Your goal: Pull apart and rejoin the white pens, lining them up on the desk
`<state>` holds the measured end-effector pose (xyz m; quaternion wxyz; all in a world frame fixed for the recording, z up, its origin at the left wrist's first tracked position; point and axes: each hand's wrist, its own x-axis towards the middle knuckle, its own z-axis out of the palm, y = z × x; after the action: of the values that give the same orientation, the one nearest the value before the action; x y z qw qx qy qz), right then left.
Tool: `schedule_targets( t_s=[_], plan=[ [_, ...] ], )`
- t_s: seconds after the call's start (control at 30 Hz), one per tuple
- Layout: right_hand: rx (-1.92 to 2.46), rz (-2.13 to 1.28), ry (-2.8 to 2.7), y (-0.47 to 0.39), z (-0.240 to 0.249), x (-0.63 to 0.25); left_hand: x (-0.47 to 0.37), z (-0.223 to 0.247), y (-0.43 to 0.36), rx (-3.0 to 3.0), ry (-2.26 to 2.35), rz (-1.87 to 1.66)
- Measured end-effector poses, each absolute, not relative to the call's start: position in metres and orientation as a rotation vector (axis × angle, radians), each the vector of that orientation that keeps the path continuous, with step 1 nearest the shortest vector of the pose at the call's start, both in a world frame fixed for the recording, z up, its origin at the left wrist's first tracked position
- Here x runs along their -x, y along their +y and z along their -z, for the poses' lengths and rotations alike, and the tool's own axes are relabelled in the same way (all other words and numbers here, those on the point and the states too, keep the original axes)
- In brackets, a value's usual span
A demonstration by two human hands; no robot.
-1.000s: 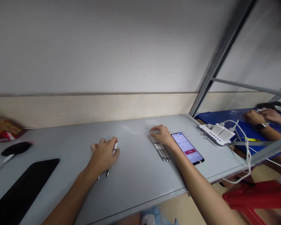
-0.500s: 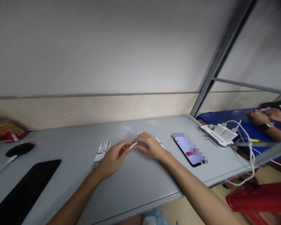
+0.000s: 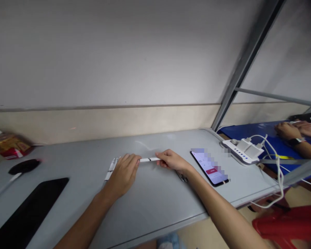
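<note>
A slim white pen (image 3: 148, 159) with a dark band spans the gap between my two hands, just above the grey table. My left hand (image 3: 125, 169) has its fingers closed on the pen's left end. At the other end, my right hand (image 3: 171, 160) pinches the pen between thumb and fingers. Partly behind my left hand lies a row of similar white pens (image 3: 110, 168). Under my right wrist, the ends of more pens (image 3: 181, 177) show; the rest of them is covered by the hand and forearm.
A lit phone (image 3: 209, 167) lies right of my right forearm, near a white power strip (image 3: 239, 152) with cables. To the left are a dark flat panel (image 3: 31, 211), a black round pad (image 3: 24, 166) and a jar (image 3: 11, 145). Another person's hands (image 3: 290, 130) work beyond the metal frame.
My hands have moved apart from a close fingertip grip, so a longer stretch of the pen now shows between them. My left hand has turned palm-down, and pens under my right wrist show differently.
</note>
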<state>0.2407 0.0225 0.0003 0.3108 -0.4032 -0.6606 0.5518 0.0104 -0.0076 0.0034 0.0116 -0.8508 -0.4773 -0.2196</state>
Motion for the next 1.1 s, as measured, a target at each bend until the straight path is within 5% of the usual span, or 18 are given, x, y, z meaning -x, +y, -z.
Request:
schedule_targets(
  t_s=[0.17,0.4,1.1],
  plan=[
    [1.041,-1.415,-1.766,0.020,-0.002,-0.239,-0.011,-0.005,-0.008,2.627,-1.485,0.668],
    [0.928,-0.714,-2.031,0.011,-0.009,-0.231,-0.005,0.003,-0.002,2.651,-1.673,0.815],
    [1.024,-0.644,-1.965,0.018,0.003,-0.232,-0.010,0.002,-0.006,2.666,-1.657,0.693]
  ],
)
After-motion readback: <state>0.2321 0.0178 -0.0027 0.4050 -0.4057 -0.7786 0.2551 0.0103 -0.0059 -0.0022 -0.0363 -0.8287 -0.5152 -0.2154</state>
